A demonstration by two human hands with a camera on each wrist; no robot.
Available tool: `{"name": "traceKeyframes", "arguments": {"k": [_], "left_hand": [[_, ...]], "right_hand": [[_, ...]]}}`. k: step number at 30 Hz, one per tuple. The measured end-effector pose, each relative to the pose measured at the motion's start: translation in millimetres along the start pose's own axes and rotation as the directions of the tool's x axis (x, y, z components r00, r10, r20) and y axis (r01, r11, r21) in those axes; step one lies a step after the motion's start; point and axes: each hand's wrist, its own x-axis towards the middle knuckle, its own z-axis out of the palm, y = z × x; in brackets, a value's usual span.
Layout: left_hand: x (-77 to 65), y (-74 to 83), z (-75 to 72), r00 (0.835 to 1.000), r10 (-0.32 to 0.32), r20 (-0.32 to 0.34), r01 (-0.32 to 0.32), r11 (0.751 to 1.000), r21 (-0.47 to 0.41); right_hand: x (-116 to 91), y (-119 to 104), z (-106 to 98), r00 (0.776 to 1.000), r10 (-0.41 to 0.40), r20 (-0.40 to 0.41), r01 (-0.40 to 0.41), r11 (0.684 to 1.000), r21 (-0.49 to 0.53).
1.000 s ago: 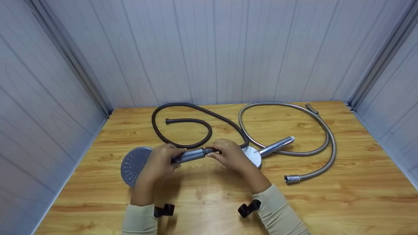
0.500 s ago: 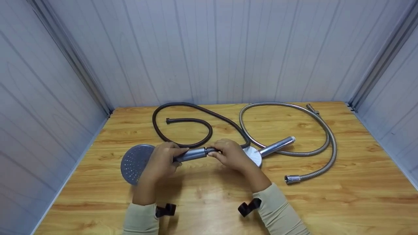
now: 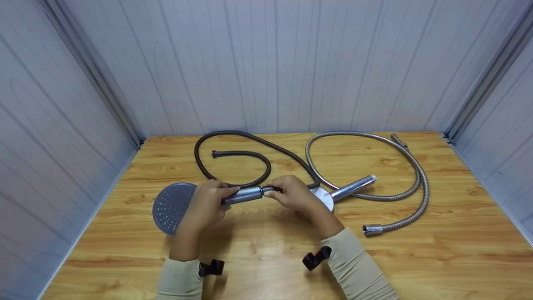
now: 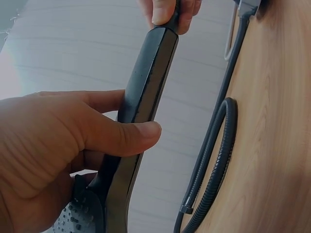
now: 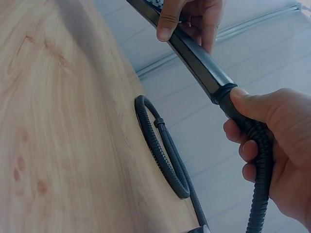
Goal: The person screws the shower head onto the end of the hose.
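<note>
A dark grey shower head with a round spray face is held above the table at the left. My left hand grips it by the handle, thumb on one side and fingers on the other. At the handle's end, my right hand pinches the end fitting of a black shower hose. The fitting meets the handle end in the right wrist view; whether it is threaded on cannot be seen. From the right hand the hose runs back and loops on the table.
Right of the hands lies a chrome shower head, its disc partly behind the right forearm. A silver metal hose coils at the right, its chrome end towards the front. Pale panels wall the wooden table at back and sides.
The shower head and left hand have shifted very slightly up in the head view. The right hand's fingers have turned a little at the hose fitting. Both hands keep their hold.
</note>
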Motion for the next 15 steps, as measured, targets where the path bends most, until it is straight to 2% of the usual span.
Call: {"name": "traceKeyframes", "arguments": {"k": [8, 15], "left_hand": [[1.8, 0.8, 1.8, 1.000, -0.007, 0.001, 0.007, 1.000, 0.018], [4.2, 0.2, 3.5, 1.000, 0.017, -0.015, -0.017, 1.000, 0.020]], "right_hand": [[1.1, -0.6, -2.2, 0.997, 0.069, 0.027, -0.070, 0.996, 0.046], [1.6, -1.2, -5.3, 0.992, 0.118, 0.053, -0.120, 0.992, 0.044]]}}
